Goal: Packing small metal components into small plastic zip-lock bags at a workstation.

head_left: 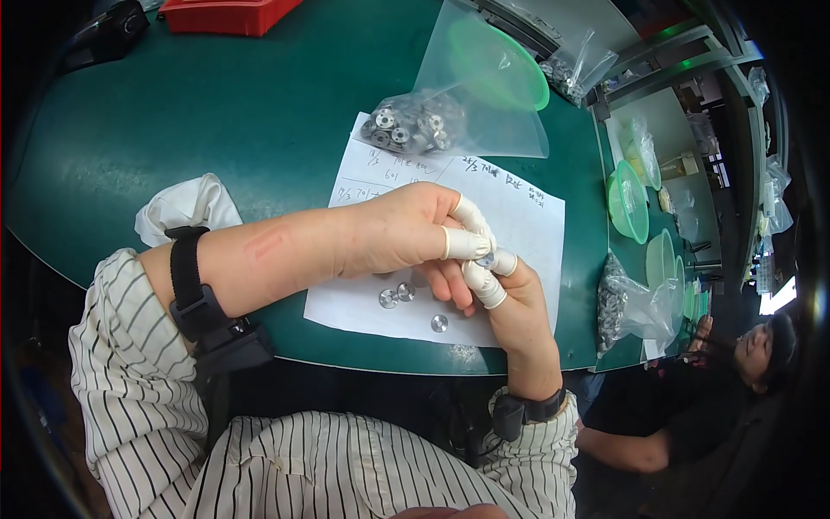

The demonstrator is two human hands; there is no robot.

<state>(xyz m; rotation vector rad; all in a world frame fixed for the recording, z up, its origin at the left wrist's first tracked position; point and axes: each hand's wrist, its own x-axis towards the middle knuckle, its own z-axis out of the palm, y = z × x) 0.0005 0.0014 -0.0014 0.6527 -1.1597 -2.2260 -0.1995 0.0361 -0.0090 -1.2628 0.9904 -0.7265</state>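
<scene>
My left hand and my right hand meet over a sheet of white paper. White finger cots cover the thumb and index fingertips of both. Between these fingertips they pinch a small round metal part, mostly hidden by the fingers. Three shiny discs with centre holes lie on the paper below my left hand: one metal disc, a second metal disc against it, and a third metal disc nearer the table edge. Handwriting marks the sheet's far part.
A clear bag of metal discs lies on the paper's far edge, before a green bowl. On the green table are a white cloth, a red tray and another parts bag. A person sits at right.
</scene>
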